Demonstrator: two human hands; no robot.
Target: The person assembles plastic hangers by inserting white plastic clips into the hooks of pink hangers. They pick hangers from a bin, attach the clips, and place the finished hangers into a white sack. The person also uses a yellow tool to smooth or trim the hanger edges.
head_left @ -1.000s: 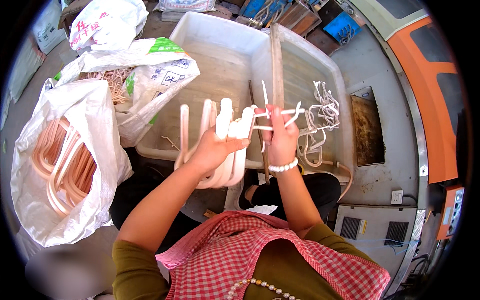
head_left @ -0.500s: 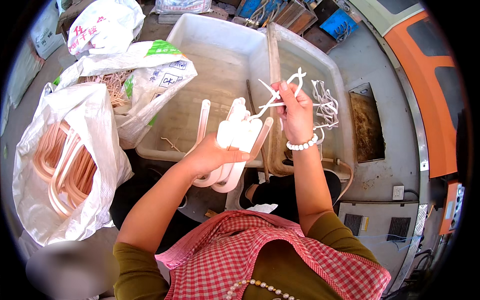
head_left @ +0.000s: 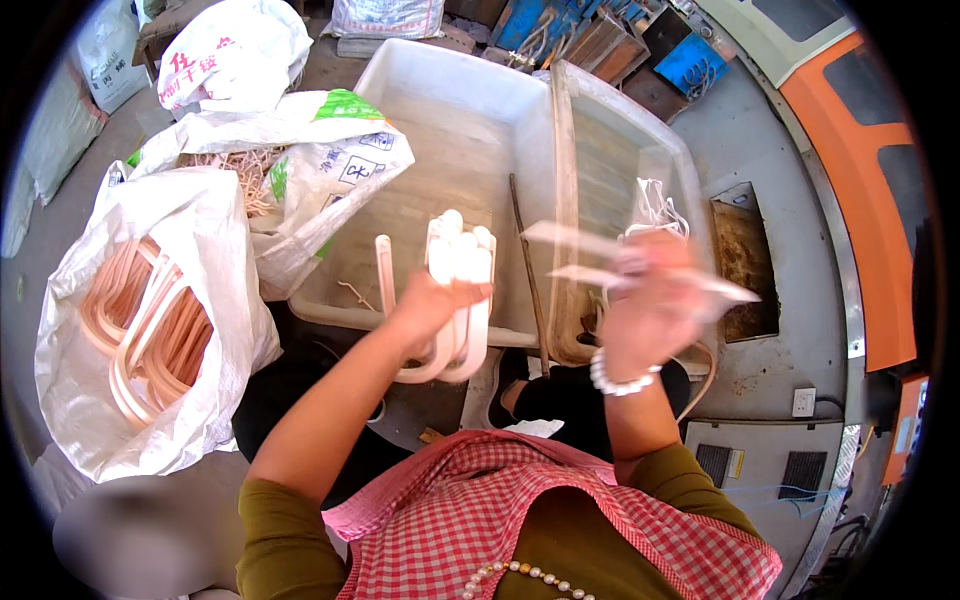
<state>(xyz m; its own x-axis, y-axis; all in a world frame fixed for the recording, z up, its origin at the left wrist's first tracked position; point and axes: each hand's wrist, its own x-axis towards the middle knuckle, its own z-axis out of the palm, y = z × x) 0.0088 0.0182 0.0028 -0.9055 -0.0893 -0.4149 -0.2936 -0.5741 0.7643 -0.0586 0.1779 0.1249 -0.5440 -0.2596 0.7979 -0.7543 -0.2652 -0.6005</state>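
My left hand (head_left: 425, 312) is closed round a bunch of pale pink, U-shaped plastic pieces (head_left: 465, 262), the thumb lying across them. Their rounded bends hang below the hand, and one straight leg stands apart to the left. Over the right-hand tub my right hand (head_left: 655, 305), with a white bead bracelet at the wrist, is smeared by motion. Thin white plastic strips (head_left: 572, 240) jut from both sides of it; its fingers cannot be made out singly. Just beyond it, more white strips (head_left: 657, 205) lie in the tub.
At left stands a white woven sack (head_left: 215, 410) of similar pink U-shaped pieces (head_left: 160, 330). Behind it, another sack (head_left: 365, 165) holds thin pink scraps (head_left: 245, 175). A large white tub (head_left: 450, 90) adjoins the right-hand tub (head_left: 640, 125); a brown stick (head_left: 530, 265) leans at their border.
My right hand has moved right and toward me with the white strips, away from the pink pieces. My left hand keeps hold of the bunch, and the view has shifted slightly.
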